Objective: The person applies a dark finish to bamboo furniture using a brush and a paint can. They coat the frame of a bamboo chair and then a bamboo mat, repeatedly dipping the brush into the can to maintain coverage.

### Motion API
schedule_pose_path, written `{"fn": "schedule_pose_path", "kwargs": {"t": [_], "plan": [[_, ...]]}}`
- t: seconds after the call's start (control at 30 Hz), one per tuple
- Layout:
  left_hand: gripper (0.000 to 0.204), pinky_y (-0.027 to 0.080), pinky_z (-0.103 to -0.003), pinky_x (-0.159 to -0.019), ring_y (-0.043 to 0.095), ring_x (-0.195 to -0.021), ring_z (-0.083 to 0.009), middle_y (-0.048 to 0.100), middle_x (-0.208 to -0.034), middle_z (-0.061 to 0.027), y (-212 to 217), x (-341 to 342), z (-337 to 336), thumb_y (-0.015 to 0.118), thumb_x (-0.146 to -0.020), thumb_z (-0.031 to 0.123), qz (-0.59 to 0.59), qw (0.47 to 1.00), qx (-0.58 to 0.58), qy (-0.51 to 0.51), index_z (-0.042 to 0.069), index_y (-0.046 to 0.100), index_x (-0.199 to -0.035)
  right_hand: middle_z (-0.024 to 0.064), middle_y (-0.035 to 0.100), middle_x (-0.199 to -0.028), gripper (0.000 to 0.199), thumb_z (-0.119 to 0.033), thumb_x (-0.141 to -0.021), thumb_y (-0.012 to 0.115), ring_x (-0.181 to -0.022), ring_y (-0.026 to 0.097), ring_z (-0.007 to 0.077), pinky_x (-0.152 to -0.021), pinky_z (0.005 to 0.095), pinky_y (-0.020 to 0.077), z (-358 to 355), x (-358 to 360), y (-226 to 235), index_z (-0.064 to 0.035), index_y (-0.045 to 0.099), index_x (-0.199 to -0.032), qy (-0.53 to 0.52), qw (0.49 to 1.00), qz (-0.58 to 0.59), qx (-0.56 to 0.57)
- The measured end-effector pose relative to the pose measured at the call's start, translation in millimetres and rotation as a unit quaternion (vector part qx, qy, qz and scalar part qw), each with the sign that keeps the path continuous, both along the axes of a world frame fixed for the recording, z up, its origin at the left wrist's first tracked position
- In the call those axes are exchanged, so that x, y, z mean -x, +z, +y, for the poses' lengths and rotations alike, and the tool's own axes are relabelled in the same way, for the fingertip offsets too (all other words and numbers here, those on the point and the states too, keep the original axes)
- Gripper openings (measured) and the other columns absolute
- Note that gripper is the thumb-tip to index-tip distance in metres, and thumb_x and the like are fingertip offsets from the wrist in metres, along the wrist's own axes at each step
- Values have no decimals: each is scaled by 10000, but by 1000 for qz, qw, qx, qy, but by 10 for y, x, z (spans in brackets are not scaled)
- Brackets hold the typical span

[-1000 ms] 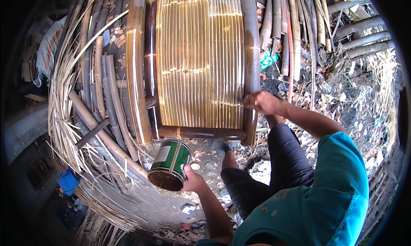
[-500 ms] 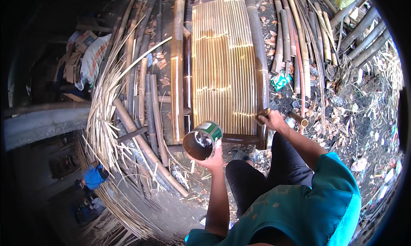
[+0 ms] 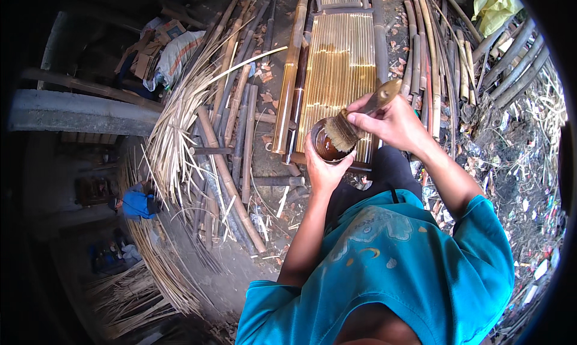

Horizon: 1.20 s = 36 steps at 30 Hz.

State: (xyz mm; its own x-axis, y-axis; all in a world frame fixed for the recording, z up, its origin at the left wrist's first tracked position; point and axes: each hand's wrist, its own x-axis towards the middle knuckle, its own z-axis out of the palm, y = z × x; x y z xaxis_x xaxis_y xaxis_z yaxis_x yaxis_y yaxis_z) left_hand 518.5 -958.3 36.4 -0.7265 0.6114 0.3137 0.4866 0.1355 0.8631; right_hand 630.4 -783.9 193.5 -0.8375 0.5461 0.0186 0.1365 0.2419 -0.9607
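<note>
My left hand [image 3: 326, 172] is wrapped round a can [image 3: 327, 151] with dark brown liquid inside. In my right hand [image 3: 393, 121] is a wide paintbrush [image 3: 381, 97], its handle pointing up and to the right. The pale bristles rest at the can's mouth, against its inner right side; whether they touch the liquid I cannot tell. Just beyond both hands lies a slatted bamboo panel [image 3: 339, 75] framed by dark bamboo poles. Its middle looks wet, glossy and darker, while the far part is paler.
A heap of thin bamboo strips [image 3: 174, 141] and several bamboo poles [image 3: 246, 147] lie to the left. More poles [image 3: 430, 63] lie to the far right, near a yellow plastic sheet [image 3: 496, 9]. A person in blue [image 3: 138, 204] is at the left. Litter and dry leaves cover the ground at right.
My right hand has brought the brush from the panel's right edge up to the can. My left hand and the can have moved nearer to it, and the view has shifted.
</note>
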Motion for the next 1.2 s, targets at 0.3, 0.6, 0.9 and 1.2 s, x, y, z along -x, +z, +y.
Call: {"fn": "schedule_pose_path", "kwargs": {"t": [0.3,0.6,0.9,1.2], "plan": [[1137,415,-489,-1076,504,-1268,-424,489,-1353,-283,414,-197,-295,945,-603,305,74,995,72,-5,-48,292,-1465,260,659,-756,287,-230,-847,752,-751,663,440,-678,482,551,-444,115,-10,28,710,-966,143,939,-103,-294],[1159,411,-490,-1080,496,-1279,-437,473,-1378,-297,401,-155,-343,943,-603,349,69,995,72,-18,-65,287,-1464,240,707,-885,253,-166,-854,739,-844,702,397,-736,436,568,-394,129,-111,-5,729,-1049,168,952,-82,-241],[1118,426,-479,-1061,523,-1254,-410,507,-1346,-286,372,-115,-238,921,-630,391,48,991,104,-64,-37,305,-1459,175,743,-982,291,-175,-844,749,-891,726,336,-793,400,579,-280,5,75,-14,723,-1085,211,964,-84,-140],[1116,431,-476,-1055,526,-1256,-407,515,-1348,-270,268,-175,-148,918,-635,392,66,986,123,-87,-23,300,-1466,192,720,-1017,258,-170,-855,725,-908,697,380,-811,438,559,-304,-116,-8,-21,726,-1066,177,951,-31,-250]]}}
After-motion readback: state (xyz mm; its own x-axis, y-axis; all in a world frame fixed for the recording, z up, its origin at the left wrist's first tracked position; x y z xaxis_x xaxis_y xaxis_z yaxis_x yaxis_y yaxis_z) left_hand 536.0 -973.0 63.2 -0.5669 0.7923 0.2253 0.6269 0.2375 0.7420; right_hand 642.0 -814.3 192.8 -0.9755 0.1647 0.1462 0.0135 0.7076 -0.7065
